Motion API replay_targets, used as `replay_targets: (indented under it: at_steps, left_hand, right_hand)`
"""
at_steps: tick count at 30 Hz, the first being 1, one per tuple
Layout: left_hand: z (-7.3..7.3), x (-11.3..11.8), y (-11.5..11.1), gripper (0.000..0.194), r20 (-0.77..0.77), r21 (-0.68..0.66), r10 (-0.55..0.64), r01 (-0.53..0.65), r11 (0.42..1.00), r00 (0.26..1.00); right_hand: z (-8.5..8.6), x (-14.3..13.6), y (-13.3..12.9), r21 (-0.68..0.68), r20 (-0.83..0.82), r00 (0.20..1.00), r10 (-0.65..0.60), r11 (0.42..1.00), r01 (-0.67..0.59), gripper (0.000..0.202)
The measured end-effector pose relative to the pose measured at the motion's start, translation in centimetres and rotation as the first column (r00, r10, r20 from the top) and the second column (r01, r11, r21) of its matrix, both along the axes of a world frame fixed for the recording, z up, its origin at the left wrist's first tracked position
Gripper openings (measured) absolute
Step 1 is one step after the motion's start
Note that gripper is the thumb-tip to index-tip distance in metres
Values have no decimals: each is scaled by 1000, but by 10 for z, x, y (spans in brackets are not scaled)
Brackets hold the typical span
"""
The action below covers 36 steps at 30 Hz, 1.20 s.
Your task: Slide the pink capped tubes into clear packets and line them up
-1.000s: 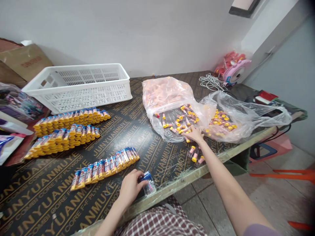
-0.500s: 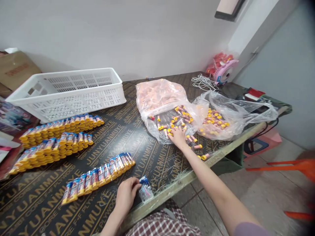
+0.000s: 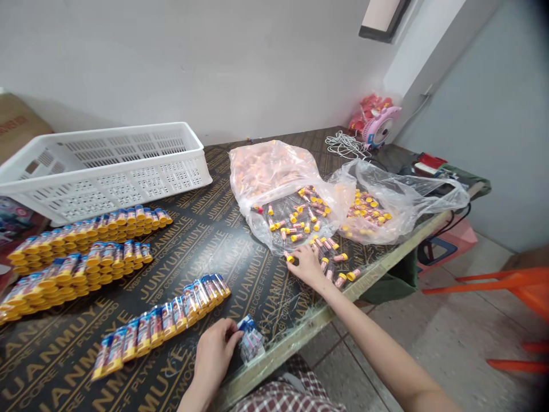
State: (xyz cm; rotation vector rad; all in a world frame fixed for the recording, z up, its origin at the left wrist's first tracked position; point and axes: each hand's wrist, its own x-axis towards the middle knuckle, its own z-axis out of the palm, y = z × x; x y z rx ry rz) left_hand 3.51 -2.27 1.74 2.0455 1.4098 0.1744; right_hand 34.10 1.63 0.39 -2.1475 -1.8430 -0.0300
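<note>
My left hand (image 3: 215, 350) rests near the table's front edge, thumb and fingers pinched on the blue top of a small clear plastic packet (image 3: 252, 343). Between the fingertips of my right hand (image 3: 309, 266) is a small pink-labelled tube with a yellow cap (image 3: 289, 258). Several more such tubes (image 3: 341, 257) lie loose beside that hand. Others spill from the mouth of a clear plastic bag (image 3: 274, 166) just beyond it. To the left of my left hand, filled blue-and-yellow packets (image 3: 156, 325) lie overlapping in a slanting row.
Stacked rows of filled packets (image 3: 77, 272) lie at the left, before a white plastic crate (image 3: 107, 186). A second clear bag (image 3: 401, 191) holds tubes at the right. A pink fan (image 3: 381, 127) and white cord (image 3: 345, 144) are behind. An orange stool (image 3: 514, 286) stands on the floor.
My right hand has drawn back from the bag mouth toward me, now with a tube in its fingertips. My left hand keeps its pinch on the packet. The view has shifted slightly right.
</note>
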Motion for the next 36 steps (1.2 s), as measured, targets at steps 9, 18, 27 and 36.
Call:
replay_targets:
  at_steps: [9, 18, 27, 36]
  left_hand:
    - [13, 13, 10, 22, 102, 79, -1, -7, 997, 995]
    - [1, 113, 60, 51, 161, 126, -143, 124, 984, 977]
    - [-22, 143, 85, 11, 349, 40, 47, -65, 997, 936]
    - [-10, 101, 60, 28, 563, -807, 778, -18, 590, 279]
  right_hand:
    - [24, 80, 82, -46, 60, 990, -130, 990, 133, 26]
    - [28, 103, 138, -300, 97, 995, 18, 954, 12, 30]
    - [37, 119, 116, -366, -71, 996, -60, 930, 30, 31]
    - [57, 46, 63, -26, -469, 877, 104, 991, -132, 36]
